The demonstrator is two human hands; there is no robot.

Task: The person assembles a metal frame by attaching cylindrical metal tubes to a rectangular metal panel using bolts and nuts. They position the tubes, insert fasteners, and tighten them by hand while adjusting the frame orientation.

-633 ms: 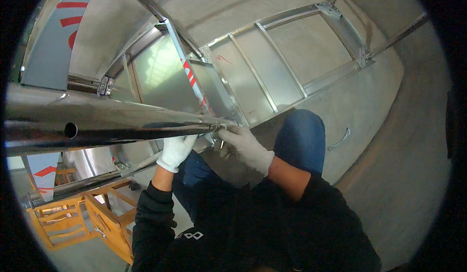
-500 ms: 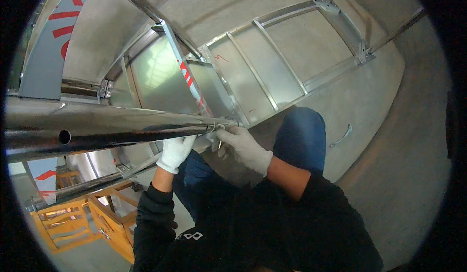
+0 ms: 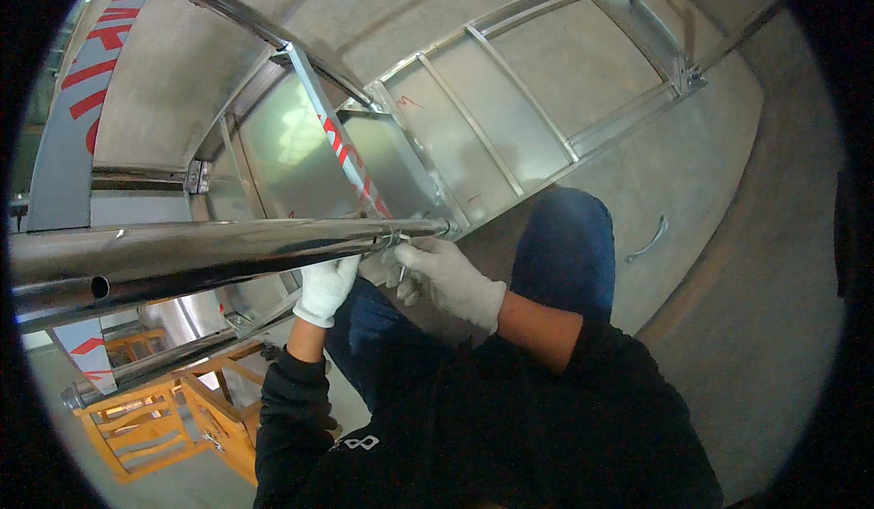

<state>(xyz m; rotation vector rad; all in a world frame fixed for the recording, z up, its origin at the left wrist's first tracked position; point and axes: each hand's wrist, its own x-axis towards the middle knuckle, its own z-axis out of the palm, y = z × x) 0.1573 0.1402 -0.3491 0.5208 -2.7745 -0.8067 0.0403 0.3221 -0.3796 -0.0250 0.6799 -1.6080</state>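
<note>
A long shiny metal tube point(image 3: 209, 245) crosses from the left edge to the middle, with a round hole in its side. My right hand point(image 3: 452, 277), in a white glove, is closed at the tube's far end. Its thumb and fingers pinch a small thin metal piece point(image 3: 401, 273) beside the tube; the exact kind is too small to make out. My left hand point(image 3: 326, 292), also gloved in white, reaches up from below the tube. Its fingers go behind the tube and are hidden, so their grip does not show.
A metal frame point(image 3: 496, 145) with crossbars and sheet panels lies beyond the tube. A grey strip with red marks point(image 3: 337, 136) slants across it. Wooden chairs point(image 3: 146, 427) stand at lower left. A curved metal handle-like piece point(image 3: 648, 240) lies on the floor right of my knee.
The view has shifted slightly, so the frame sits a little higher and the chairs a little lower. My right hand has turned a little at the tube's end; my left hand stays under the tube.
</note>
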